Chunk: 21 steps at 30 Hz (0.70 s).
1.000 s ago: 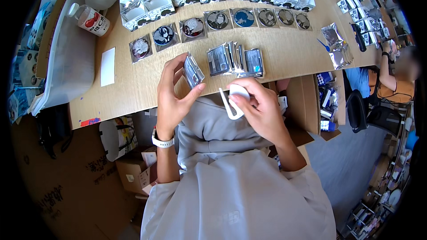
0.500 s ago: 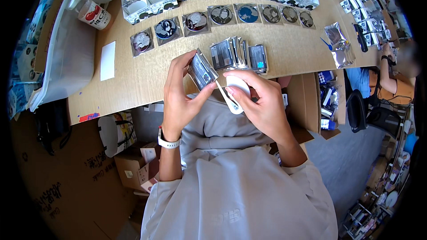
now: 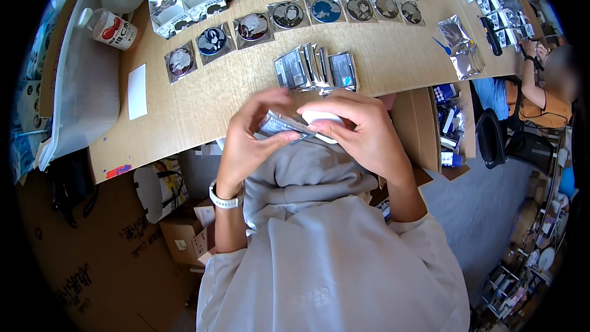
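Wooden tabletop (image 3: 200, 101) offers passage left of the left fingers (image 3: 255, 106); silver-edged packets (image 3: 314, 66) block directly beyond the right fingers (image 3: 335, 104).

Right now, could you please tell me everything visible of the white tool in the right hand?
The white tool has a smooth, rounded body that looks like plastic. The right hand pinches it between thumb and fingers, hiding part. It is above the lap, near the grey packet in the left hand; contact is unclear.

A flat silvery-grey packet (image 3: 281, 124) with dark print was held slanted near the front edge of the table (image 3: 203, 101), its right end beside a smooth, rounded white tool (image 3: 320, 116), partly covered.
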Motion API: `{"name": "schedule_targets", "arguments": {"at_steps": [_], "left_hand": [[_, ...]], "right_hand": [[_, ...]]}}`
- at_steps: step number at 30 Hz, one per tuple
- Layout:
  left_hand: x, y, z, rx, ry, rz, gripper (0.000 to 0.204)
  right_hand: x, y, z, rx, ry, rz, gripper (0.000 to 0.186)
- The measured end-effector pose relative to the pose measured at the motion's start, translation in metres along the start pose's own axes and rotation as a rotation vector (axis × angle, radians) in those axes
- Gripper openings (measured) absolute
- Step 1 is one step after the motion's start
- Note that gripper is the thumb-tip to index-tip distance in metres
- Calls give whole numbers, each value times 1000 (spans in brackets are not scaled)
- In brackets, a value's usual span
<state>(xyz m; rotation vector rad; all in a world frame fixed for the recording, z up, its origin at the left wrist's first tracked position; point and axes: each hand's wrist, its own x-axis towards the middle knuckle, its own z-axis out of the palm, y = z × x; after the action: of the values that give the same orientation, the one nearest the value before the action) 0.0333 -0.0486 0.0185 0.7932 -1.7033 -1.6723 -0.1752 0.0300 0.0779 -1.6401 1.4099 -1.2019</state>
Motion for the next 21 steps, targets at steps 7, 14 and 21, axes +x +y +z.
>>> {"name": "schedule_targets", "arguments": {"at_steps": [7, 14, 21], "left_hand": [[-7, 5, 14, -131, -256, -188, 17], [-4, 8, 28, -95, -305, -205, 15], [-4, 17, 34, -59, -362, -282, 17]], "right_hand": [[-8, 0, -4, 7, -20, 104, 22], [-8, -3, -1, 37, 30, 139, 19], [-7, 1, 3, 56, 75, 43, 15]]}}
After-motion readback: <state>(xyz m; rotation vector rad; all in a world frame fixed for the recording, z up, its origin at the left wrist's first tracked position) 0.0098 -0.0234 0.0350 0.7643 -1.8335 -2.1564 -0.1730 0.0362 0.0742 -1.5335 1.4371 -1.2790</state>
